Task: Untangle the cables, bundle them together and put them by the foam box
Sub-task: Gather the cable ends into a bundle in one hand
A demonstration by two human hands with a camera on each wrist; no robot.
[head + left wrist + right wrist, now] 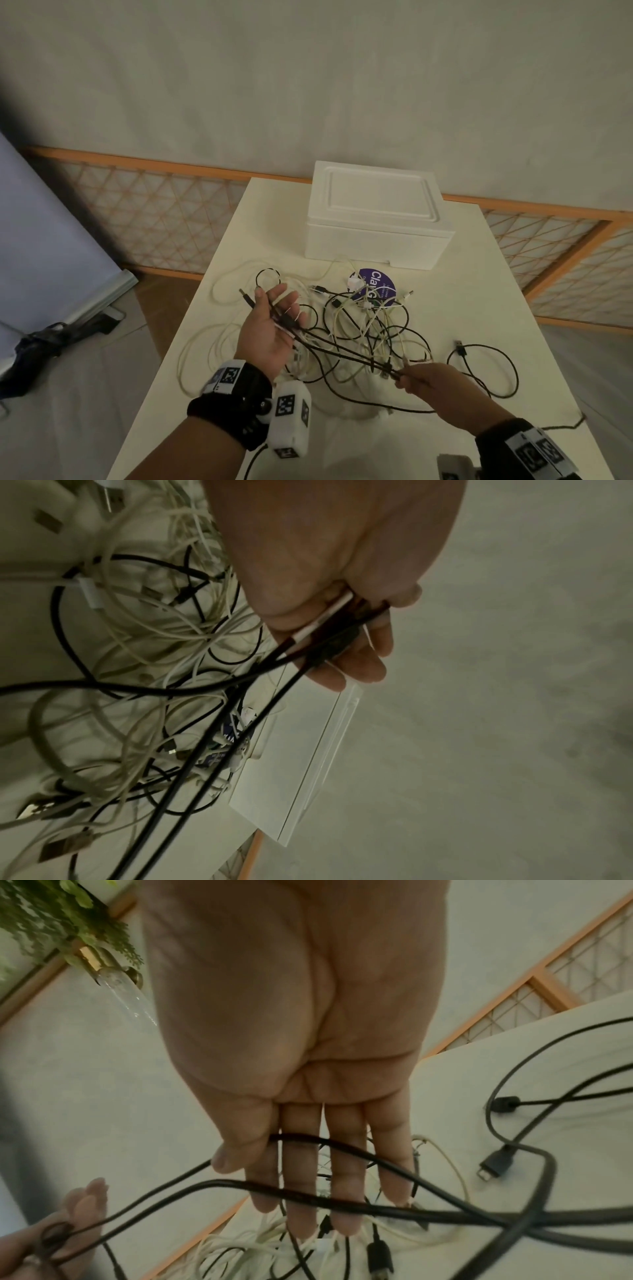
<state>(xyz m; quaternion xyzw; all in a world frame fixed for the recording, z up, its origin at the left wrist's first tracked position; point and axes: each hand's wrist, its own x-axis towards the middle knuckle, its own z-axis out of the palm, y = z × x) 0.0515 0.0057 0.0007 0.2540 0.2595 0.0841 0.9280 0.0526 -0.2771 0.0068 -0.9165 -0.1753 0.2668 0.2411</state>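
Left hand palm up, fingers curled loosely round several black cable strands, plug ends poking past the thumb. Right hand at four o'clock, thumb pinching the same strands taut (fingers nearly straight). Tangled cables heaped on the table beneath; foam box at twelve o'clock, lid on.

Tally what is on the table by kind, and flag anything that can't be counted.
Foam box: 1
Purple round label: 1
Cable heap, black and white mixed: 1; single cables too tangled to count
Total on the table: 3
Left hand and right hand each hold black cables.
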